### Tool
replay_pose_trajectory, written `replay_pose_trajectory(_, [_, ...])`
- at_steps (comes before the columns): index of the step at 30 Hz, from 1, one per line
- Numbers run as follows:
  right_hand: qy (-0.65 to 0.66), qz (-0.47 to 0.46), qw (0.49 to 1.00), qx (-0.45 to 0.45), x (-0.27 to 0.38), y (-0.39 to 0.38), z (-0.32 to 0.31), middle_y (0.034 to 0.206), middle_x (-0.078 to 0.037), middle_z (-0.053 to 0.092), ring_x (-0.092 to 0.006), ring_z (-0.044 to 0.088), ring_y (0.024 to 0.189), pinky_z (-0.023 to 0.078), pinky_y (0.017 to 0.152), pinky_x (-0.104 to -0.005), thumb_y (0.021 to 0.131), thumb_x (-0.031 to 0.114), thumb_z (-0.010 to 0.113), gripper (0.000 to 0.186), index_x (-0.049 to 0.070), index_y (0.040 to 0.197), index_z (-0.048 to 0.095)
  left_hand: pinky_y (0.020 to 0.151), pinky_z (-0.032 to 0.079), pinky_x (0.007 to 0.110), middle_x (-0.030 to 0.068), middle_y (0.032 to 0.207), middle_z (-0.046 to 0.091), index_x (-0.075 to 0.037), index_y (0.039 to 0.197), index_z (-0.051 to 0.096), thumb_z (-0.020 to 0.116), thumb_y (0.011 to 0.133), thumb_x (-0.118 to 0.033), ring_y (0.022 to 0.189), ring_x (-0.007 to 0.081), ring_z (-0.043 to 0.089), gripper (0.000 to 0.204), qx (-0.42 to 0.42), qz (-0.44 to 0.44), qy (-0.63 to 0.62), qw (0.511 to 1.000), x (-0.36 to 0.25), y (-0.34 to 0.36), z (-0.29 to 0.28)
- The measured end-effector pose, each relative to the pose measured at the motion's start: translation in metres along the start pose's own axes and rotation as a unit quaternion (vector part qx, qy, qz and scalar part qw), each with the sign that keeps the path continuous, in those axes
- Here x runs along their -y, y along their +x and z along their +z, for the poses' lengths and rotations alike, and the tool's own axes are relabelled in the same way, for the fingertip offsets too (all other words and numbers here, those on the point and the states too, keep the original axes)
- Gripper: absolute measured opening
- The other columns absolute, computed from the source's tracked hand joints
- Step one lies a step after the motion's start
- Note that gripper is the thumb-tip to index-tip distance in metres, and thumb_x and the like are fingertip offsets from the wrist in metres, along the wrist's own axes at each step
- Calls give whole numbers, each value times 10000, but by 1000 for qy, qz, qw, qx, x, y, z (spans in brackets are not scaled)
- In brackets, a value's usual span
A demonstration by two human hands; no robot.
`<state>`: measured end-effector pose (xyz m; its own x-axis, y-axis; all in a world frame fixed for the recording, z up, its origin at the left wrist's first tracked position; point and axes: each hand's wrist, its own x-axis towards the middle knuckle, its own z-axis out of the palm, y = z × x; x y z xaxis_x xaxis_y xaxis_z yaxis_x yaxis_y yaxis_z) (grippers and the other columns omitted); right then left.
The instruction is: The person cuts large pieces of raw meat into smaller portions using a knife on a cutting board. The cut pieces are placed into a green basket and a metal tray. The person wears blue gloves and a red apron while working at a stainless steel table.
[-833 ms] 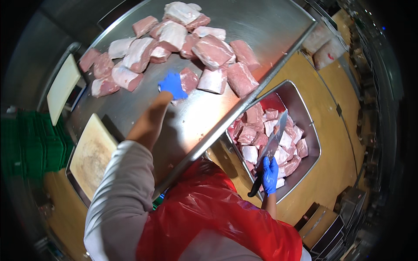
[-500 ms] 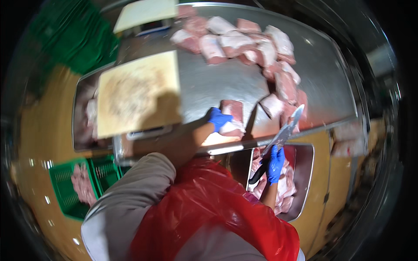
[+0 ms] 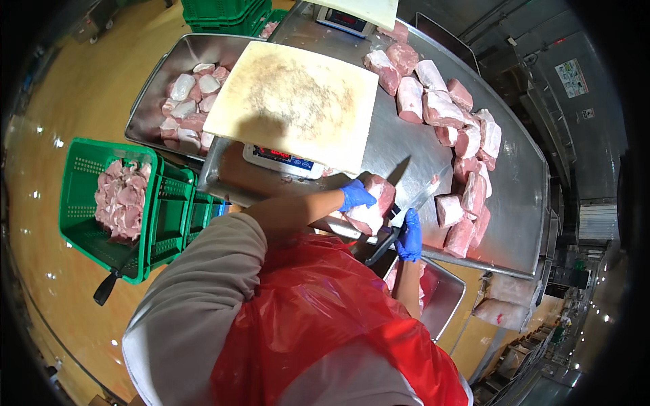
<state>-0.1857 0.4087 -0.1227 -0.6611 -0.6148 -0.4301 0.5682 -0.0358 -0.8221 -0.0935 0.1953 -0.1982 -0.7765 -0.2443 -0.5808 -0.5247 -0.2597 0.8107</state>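
Observation:
My left hand (image 3: 357,196), in a blue glove, grips a block of raw pork (image 3: 367,218) at the table's near edge. Pale fat covers one side of the block, and its other face is pink. Beside it, my right hand (image 3: 409,237), also blue-gloved, is closed round a knife (image 3: 428,192). The black handle juts out toward my apron, and the wide blade slants up and away to the right over the steel table (image 3: 325,28). My right fingers partly hide the grip. Right of the blade, several more pork blocks (image 3: 449,211) lie in a curved row.
A stained cutting board (image 3: 291,101) rests on a scale (image 3: 281,162) at left. Beyond stands a steel tub (image 3: 145,108) of pork pieces. A green crate (image 3: 108,254) of trimmings is at lower left. Another steel tub (image 3: 447,298) sits below the table's near edge.
The view has swung round, so the board and crates show further right and up. The knife has come in close to the pork block under my left hand.

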Motion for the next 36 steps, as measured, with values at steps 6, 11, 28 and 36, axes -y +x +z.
replay_pose_trajectory(6, [-1,-84,996,-30,91,-73,101,816,-5,577,-136,555,687,493,617,-313,1038,288,580,170,119,1054,563,771,560,398,199,933,722,34,973,691,808,692,-335,860,309,710,479,-73,174,101,977,-103,-135,-23])
replay_pose_trajectory(11, [7,-129,976,176,103,-12,178,980,7,600,-87,584,864,516,771,-260,1029,133,586,123,66,1132,582,666,561,375,151,829,730,48,937,712,806,796,-348,725,211,705,431,-153,237,115,952,-152,-163,-140])
replay_pose_trajectory(28, [-520,-197,812,178,47,6,266,654,-189,635,-283,681,599,512,525,-405,1039,279,559,299,-18,1029,528,808,543,395,156,931,656,-33,1065,669,732,796,-53,853,337,655,277,-477,463,201,720,-52,-233,-253])
replay_pose_trajectory(36, [-623,-381,646,223,3,22,398,823,-312,649,-485,654,742,510,652,-561,994,169,536,236,-15,1098,432,698,534,412,113,925,654,-65,1015,653,726,779,-34,787,334,655,249,-494,460,214,706,-36,-193,-259])
